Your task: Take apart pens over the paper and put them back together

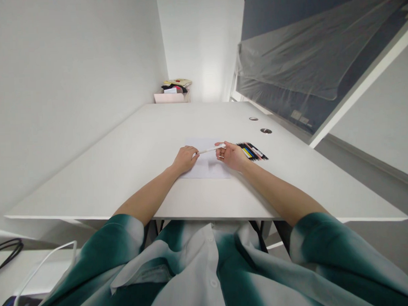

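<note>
My left hand [185, 159] rests in a loose grip on a sheet of white paper [207, 168], with the tip end of a slim white pen [210, 149] in its fingers. My right hand [231, 155] is just to the right, above the paper's right edge, and pinches the pen's other end. A bundle of several dark pens with coloured barrels [251, 151] lies on the white desk [131, 173] just beyond my right hand, not touching it.
Two round metal cable grommets [265, 130] are set in the desk's far right. A pink box with papers [173, 94] stands past the far end. A plastic-wrapped panel [304, 55] leans at right; cables [8, 253] lie low at left.
</note>
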A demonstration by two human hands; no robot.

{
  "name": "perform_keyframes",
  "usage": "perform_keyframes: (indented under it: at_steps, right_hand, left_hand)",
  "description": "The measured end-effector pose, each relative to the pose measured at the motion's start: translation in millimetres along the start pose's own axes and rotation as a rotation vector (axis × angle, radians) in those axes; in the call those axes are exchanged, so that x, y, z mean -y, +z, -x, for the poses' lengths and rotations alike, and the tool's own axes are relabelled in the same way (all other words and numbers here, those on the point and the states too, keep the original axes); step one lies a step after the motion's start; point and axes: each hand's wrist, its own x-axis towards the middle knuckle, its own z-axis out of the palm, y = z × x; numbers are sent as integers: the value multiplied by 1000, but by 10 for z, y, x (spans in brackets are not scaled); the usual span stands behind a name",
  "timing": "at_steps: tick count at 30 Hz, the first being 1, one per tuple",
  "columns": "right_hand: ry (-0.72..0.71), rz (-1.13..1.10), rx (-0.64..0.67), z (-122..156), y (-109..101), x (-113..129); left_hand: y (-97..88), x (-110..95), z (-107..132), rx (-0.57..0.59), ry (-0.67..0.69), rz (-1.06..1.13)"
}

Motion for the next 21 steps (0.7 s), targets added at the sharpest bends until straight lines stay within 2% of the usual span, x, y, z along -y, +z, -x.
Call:
perform_keyframes:
  at_steps: [10,21]
  right_hand:
    - [5,-83,40,9,-15,12]
    - [3,-130,9,16,17,9]
  left_hand:
    - [-4,1,0,20,9,-9]
    - [10,13,0,1,6,-10]
